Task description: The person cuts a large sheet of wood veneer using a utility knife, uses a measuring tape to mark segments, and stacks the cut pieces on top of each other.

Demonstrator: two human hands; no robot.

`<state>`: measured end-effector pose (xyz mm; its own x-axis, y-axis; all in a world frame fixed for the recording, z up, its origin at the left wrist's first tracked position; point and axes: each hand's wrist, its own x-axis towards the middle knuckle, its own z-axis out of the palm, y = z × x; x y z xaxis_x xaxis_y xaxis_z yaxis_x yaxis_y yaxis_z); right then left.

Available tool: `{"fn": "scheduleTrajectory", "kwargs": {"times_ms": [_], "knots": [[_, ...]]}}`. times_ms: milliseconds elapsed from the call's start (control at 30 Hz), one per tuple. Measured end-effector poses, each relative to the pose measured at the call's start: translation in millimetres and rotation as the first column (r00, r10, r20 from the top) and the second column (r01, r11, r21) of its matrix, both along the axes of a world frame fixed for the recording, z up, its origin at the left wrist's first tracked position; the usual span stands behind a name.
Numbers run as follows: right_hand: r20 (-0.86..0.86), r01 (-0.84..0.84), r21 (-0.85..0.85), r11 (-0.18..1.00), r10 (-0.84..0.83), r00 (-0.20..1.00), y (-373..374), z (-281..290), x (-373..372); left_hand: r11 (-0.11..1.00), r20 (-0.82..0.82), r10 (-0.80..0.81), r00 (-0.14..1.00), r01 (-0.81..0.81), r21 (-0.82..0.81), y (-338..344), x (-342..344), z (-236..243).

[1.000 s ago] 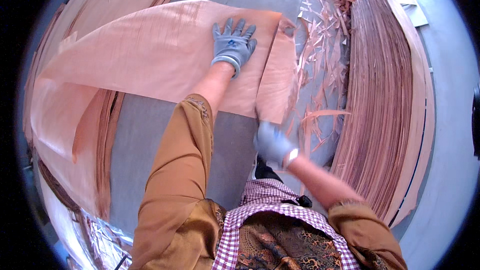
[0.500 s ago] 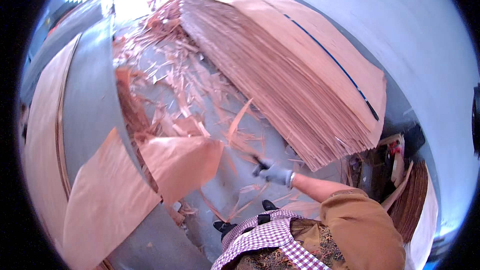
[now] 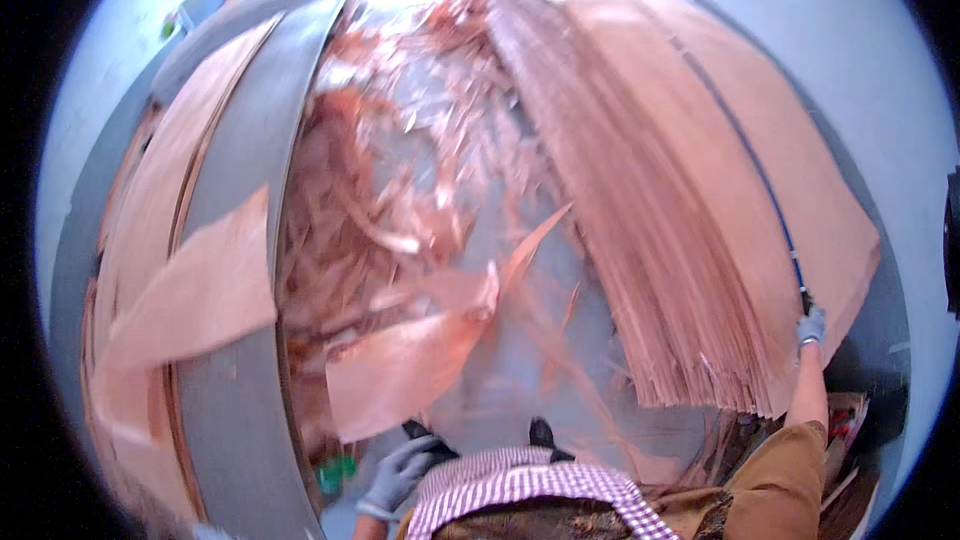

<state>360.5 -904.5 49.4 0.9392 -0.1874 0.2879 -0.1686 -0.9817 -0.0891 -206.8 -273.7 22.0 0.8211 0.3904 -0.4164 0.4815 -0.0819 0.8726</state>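
My right hand [image 3: 812, 324], in a grey glove, is closed round the black grip of a long thin dark-blue rod [image 3: 750, 145]. The rod lies lengthwise along the top of a tall stack of thin wood veneer sheets [image 3: 640, 210] on the right. Low in the view, my left hand [image 3: 397, 472], gloved too, hangs by the checked apron [image 3: 530, 480]. Its fingers are loosely stretched, with nothing visible in them. Just beyond it a loose curled veneer piece [image 3: 400, 380] stands out over the floor. Whatever lies under the left palm is hidden.
At left, a long grey bench [image 3: 235, 240] carries veneer sheets, one torn piece [image 3: 205, 290] draped across it. Veneer scraps [image 3: 350, 200] heap up along the floor between bench and stack. A green object [image 3: 335, 472] lies near the bench. A pale wall [image 3: 800, 30] runs along the right.
My right hand has moved from above the floor, where it held a small dark object, to the rod's grip. My left hand has come into view. The view has swung left.
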Motion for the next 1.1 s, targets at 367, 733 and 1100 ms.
{"fn": "scheduleTrajectory", "kwargs": {"times_ms": [367, 733, 1100], "knots": [[-0.253, -0.143, 0.031, 0.989, 0.146, 0.956, 15.9, 44.5, -15.0, 0.831, -0.010, -0.197, 0.980, 0.162, -0.532, -130.7, -12.2, 11.5], [-0.056, -0.141, 0.871, 0.471, 0.381, 0.923, 144.7, 45.9, -149.4, 0.769, 0.083, -0.358, 0.930, 0.344, -0.539, -159.7, -116.9, -22.3], [-0.071, -0.209, 0.893, 0.399, 0.582, 0.810, 213.9, 35.3, -227.8, 0.823, 0.331, -0.126, 0.935, 0.285, -0.491, -241.1, -265.3, -80.7]]}}
